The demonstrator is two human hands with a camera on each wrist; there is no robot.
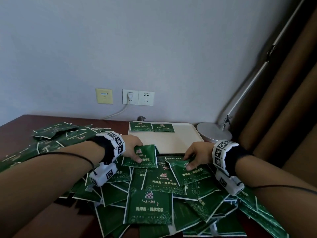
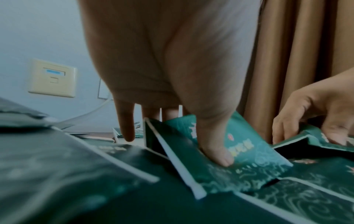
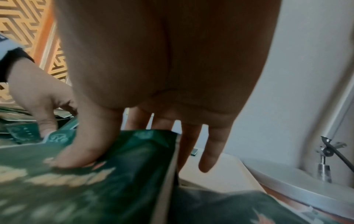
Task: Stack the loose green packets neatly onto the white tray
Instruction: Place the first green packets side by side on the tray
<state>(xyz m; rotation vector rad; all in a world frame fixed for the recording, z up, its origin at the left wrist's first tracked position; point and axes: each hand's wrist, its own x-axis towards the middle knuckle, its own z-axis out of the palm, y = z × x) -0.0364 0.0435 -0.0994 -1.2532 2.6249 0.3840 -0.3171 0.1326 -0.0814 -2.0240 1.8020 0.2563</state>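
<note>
A heap of loose green packets (image 1: 151, 208) covers the dark table in front of me. My left hand (image 1: 135, 152) pinches one green packet (image 1: 145, 157) near the tray's front edge, thumb on its printed face (image 2: 245, 153), fingers behind its raised far edge. My right hand (image 1: 192, 158) pinches another green packet (image 1: 190, 172), thumb on top (image 3: 95, 178), fingers behind its far edge. The white tray (image 1: 173, 143) lies just beyond both hands, with two green packets (image 1: 151, 127) side by side at its far edge.
A round metal lamp base (image 1: 213, 133) stands right of the tray, its arm rising along the brown curtain (image 1: 281, 117). Wall sockets (image 1: 138, 97) with a plugged white cable sit behind the table. More packets (image 1: 56, 133) are piled at the far left.
</note>
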